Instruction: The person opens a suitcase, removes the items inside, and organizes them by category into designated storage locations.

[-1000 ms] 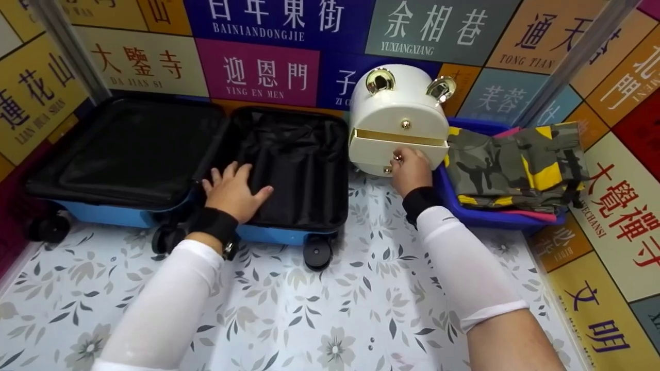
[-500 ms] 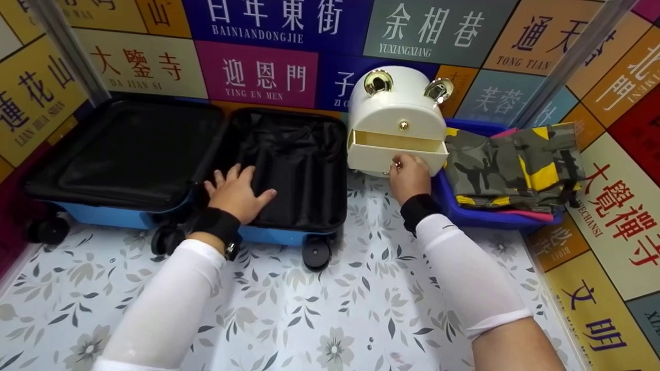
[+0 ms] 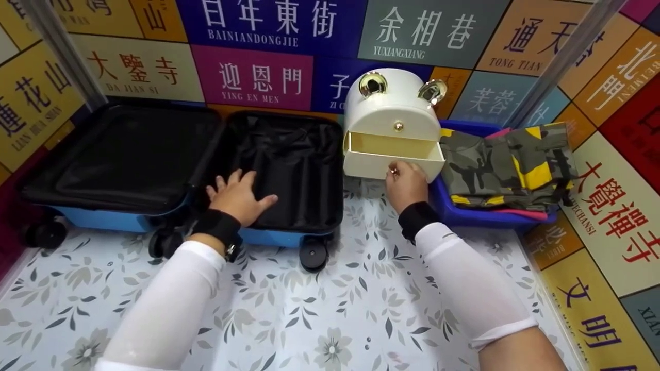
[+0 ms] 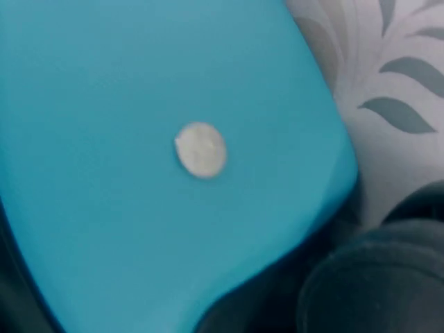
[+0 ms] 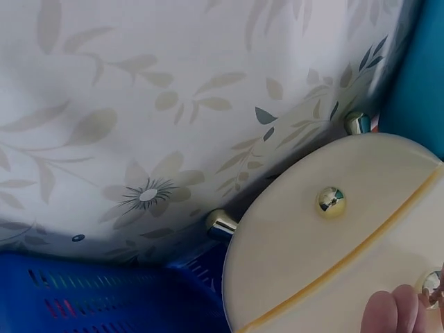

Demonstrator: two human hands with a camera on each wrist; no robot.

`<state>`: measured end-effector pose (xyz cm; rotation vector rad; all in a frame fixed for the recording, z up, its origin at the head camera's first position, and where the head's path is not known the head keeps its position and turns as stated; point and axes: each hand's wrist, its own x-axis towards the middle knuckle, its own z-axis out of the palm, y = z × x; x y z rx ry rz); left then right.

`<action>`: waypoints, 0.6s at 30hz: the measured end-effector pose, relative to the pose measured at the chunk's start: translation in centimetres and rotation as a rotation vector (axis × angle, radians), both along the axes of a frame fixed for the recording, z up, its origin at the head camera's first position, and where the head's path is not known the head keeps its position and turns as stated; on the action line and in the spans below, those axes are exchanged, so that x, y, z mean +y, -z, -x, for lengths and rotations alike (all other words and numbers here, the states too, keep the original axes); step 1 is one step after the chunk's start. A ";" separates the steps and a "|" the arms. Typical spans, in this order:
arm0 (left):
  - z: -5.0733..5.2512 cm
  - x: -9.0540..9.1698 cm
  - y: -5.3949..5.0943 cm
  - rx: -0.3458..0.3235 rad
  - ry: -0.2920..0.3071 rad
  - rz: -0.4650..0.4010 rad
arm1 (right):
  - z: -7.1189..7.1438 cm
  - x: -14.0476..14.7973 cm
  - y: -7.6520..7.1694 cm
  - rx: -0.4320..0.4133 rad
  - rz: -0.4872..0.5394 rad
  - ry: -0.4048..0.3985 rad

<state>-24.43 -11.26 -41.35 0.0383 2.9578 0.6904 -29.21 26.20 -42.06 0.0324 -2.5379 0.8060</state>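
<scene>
A white rounded storage box (image 3: 420,119) with gold ears stands against the back wall. Its middle drawer (image 3: 363,164) is pulled out, and no contents show in the part I see. My right hand (image 3: 407,186) pinches the drawer's small gold knob; in the right wrist view the fingertips (image 5: 392,313) meet a shiny knob (image 5: 431,286). My left hand (image 3: 237,198), fingers spread, lies at the near edge of an opened suitcase's black-lined half (image 3: 294,170). The left wrist view shows only the suitcase's blue shell (image 4: 125,222) with a pale round spot, not the hand.
The suitcase's other half (image 3: 124,154) lies at the left, black panel upward, with black wheels (image 3: 313,255) toward me. Right of the box, a blue basket (image 3: 464,212) holds folded camouflage clothing (image 3: 500,159). Walls with printed signs enclose the leaf-patterned surface (image 3: 289,319).
My right hand has drawn the middle drawer further out toward me, so more of its inside shows. The left hand has stayed nearly still.
</scene>
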 end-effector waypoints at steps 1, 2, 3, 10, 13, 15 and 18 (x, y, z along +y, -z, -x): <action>0.0 0.1 0.0 -0.011 0.005 0.003 | -0.1 0.0 0.1 -0.003 0.006 -0.003; 0.0 0.2 0.0 -0.023 0.009 0.008 | -0.2 0.0 0.1 -0.006 0.010 -0.005; 0.0 0.3 0.0 -0.034 0.014 0.013 | -0.3 0.0 0.2 -0.013 0.013 -0.006; -0.3 1.7 -0.3 -0.166 0.116 0.061 | -1.4 0.3 -0.1 0.003 -0.002 0.037; -0.2 2.6 -0.5 -0.205 0.187 0.089 | -1.8 0.3 -0.3 0.017 0.024 0.050; 0.0 3.1 -0.5 -0.223 0.227 0.115 | -2.0 0.2 -0.3 0.021 0.033 0.038; 0.3 3.7 -0.5 -0.247 0.291 0.159 | -2.2 -0.1 -0.3 0.023 0.034 0.022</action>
